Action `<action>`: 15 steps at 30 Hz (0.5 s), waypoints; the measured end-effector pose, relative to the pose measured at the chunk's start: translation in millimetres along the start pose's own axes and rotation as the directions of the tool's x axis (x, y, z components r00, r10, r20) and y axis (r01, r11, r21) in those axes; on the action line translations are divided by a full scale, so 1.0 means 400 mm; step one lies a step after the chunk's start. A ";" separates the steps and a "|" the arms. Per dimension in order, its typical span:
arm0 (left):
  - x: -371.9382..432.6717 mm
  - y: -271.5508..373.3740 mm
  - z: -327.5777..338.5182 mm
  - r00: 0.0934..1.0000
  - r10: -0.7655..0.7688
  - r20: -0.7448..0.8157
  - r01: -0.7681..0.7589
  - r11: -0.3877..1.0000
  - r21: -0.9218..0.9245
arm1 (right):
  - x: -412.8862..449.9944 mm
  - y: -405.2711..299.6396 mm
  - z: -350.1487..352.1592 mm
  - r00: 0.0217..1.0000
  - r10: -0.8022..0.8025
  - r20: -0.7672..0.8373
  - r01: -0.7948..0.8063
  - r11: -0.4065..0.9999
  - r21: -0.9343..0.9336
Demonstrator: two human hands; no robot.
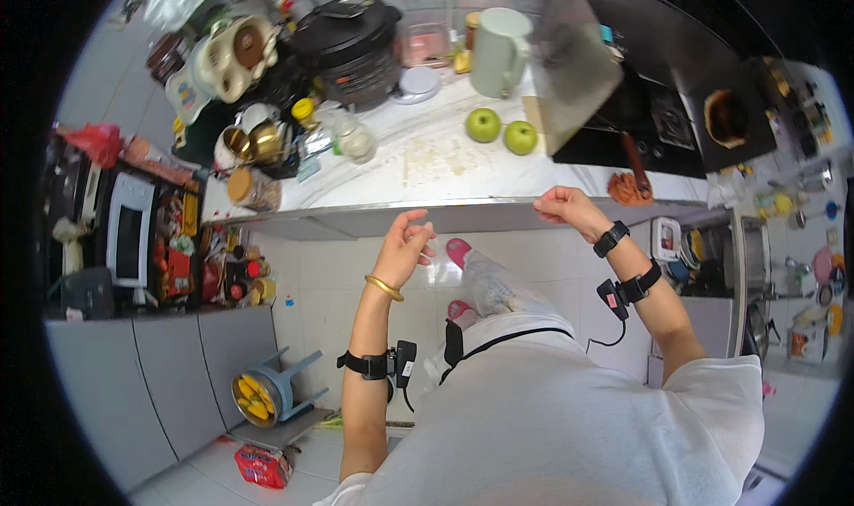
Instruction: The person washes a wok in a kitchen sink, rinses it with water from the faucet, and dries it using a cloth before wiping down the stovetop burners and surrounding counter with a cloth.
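My left hand (408,242) hovers just off the front edge of the white marbled countertop (434,189), fingers bent and spread apart, holding nothing visible. Close to the same edge, farther right, is my right hand (568,211), its fingers curled together at the tips. I see nothing in it. Two green apples rest on the counter beyond my right hand: one apple (483,125) slightly farther back, the other apple (520,137) beside it. Dried pale residue (437,157) marks the counter surface between the hands.
A pale green pitcher (497,55) and black electric cooker (350,52) stand at the back. Left are a lidded jar (253,189) and metal bowls (267,140). Right are an upright splash guard (577,65), a stove (640,149) and an orange cloth (627,189). A stool (287,379) stands below.
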State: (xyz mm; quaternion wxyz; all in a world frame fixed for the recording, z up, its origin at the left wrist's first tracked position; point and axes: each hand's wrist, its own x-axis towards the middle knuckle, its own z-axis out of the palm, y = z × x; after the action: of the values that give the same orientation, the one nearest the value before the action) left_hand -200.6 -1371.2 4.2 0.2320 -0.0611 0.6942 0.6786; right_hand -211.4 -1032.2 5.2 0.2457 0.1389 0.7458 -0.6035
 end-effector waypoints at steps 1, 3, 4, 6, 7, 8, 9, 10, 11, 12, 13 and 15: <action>0.009 0.009 0.046 1.000 0.003 0.018 -0.004 1.000 0.025 | -0.027 0.039 -0.046 1.000 0.003 -0.026 -0.003 1.000 0.007; 0.033 0.028 0.126 0.998 0.016 0.062 -0.019 0.999 0.045 | -0.056 0.130 -0.132 0.996 0.062 -0.062 -0.062 0.998 0.002; 0.051 0.029 0.171 0.995 0.002 0.103 -0.007 0.999 0.042 | -0.073 0.192 -0.187 0.994 0.079 -0.077 -0.081 0.996 -0.028; 0.075 0.035 0.267 0.988 -0.019 0.156 0.008 0.998 0.066 | -0.113 0.287 -0.285 0.989 0.099 -0.112 -0.114 0.985 -0.128; 0.094 0.037 0.314 0.985 -0.015 0.170 0.004 0.998 0.066 | -0.130 0.323 -0.340 0.982 0.124 -0.142 -0.155 0.960 -0.232; 0.115 0.037 0.361 0.977 -0.027 0.212 0.009 0.996 0.089 | -0.137 0.354 -0.402 0.980 0.125 -0.152 -0.158 0.960 -0.230; 0.130 0.037 0.407 0.967 -0.047 0.250 0.018 0.993 0.115 | -0.146 0.387 -0.459 0.979 0.115 -0.168 -0.153 0.960 -0.234; 0.151 0.035 0.452 0.965 -0.054 0.258 0.020 0.991 0.134 | -0.150 0.417 -0.516 0.978 0.106 -0.180 -0.148 0.960 -0.238; 0.169 0.037 0.498 0.964 -0.060 0.257 0.025 0.990 0.137 | -0.139 0.445 -0.581 0.978 0.110 -0.177 -0.151 0.960 -0.235; 0.194 0.047 0.537 0.960 -0.072 0.270 0.028 0.986 0.161 | -0.111 0.468 -0.642 0.975 0.008 -0.220 -0.090 0.926 -0.367; 0.216 0.053 0.580 0.962 -0.081 0.261 0.034 0.983 0.181 | -0.078 0.444 -0.691 0.968 -0.106 -0.228 -0.023 0.865 -0.502; 0.275 0.050 0.674 0.964 -0.101 0.247 0.046 0.974 0.220 | 0.001 0.432 -0.787 0.962 -0.178 -0.209 0.031 0.827 -0.562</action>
State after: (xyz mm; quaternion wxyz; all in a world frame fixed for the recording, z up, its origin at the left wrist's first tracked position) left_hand -241.4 -1082.7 -14.1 0.3500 0.0264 0.7241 0.5938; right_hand -187.4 -687.1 -91.2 0.1451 0.0961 0.9198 -0.3517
